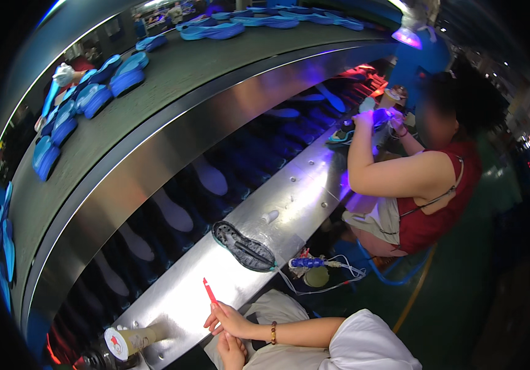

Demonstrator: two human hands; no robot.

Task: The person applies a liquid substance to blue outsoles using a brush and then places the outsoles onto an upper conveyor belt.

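Observation:
My right hand, with a beaded bracelet at its wrist, is closed around a thin red stick-like tool. The tool has a pale tip and points up over the metal bench. Just below, my left hand is close against the right one, its fingers loosely bent with nothing seen in them; part of it is cut off by the lower edge. Beyond the tool a black shoe sole lies on the bench, its studded, hollowed side up. A small white cylinder stands behind it.
A lidded cup is at the bench's near left end. Blue soles ride on a dark conveyor behind the steel rail. Pale soles lie below it. A co-worker sits at right, hands in purple light; cables hang beside the bench.

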